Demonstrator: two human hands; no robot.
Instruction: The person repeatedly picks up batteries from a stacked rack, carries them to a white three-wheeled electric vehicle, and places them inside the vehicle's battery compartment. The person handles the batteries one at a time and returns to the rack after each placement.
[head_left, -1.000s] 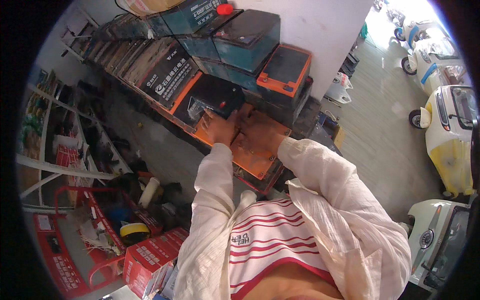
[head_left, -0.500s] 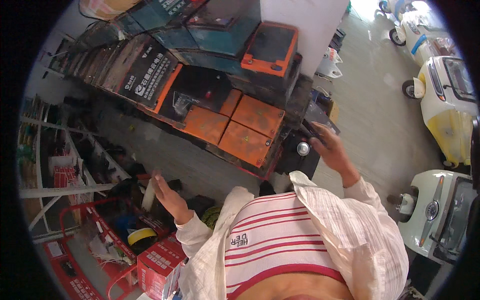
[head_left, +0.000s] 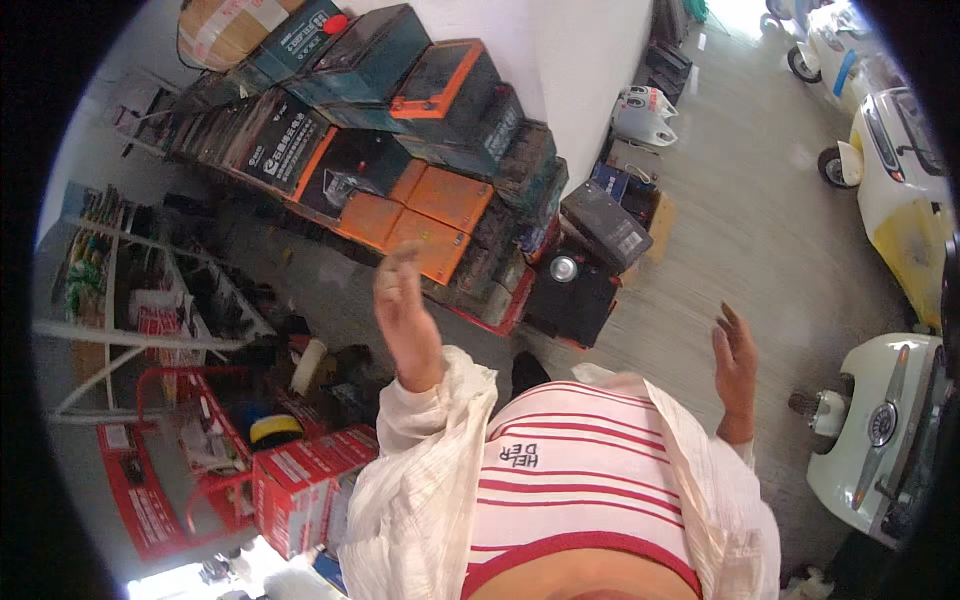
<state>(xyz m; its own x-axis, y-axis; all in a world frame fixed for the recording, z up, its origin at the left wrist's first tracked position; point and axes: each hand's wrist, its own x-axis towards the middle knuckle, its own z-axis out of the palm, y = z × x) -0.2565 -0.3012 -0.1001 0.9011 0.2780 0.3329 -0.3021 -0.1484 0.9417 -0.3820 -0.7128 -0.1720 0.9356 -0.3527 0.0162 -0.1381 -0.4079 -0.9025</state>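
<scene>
My left hand point(head_left: 408, 318) is raised with its fingers stretched out, holding nothing. It overlaps the nearest of the orange-topped batteries point(head_left: 425, 243) in the picture; whether it touches it I cannot tell. My right hand point(head_left: 735, 368) hangs over the floor at the right, empty, its fingers extended. Between the hands and farther off stands a black box point(head_left: 570, 305) with a silver round can point(head_left: 563, 269) on top. A dark grey carton point(head_left: 606, 226) with a white label lies tilted beside the can, apart from both hands.
Stacked dark green batteries point(head_left: 365, 60) line the wall, with a brown parcel point(head_left: 232, 32) behind. At left are a red metal frame point(head_left: 190, 375), a red-and-white carton point(head_left: 290, 490) and a shelf rack point(head_left: 130, 340). White scooters point(head_left: 880, 420) stand along the right.
My right hand has drawn back to the right, away from the black box and dark carton. My left hand has moved up toward the orange-topped batteries. The view has shifted.
</scene>
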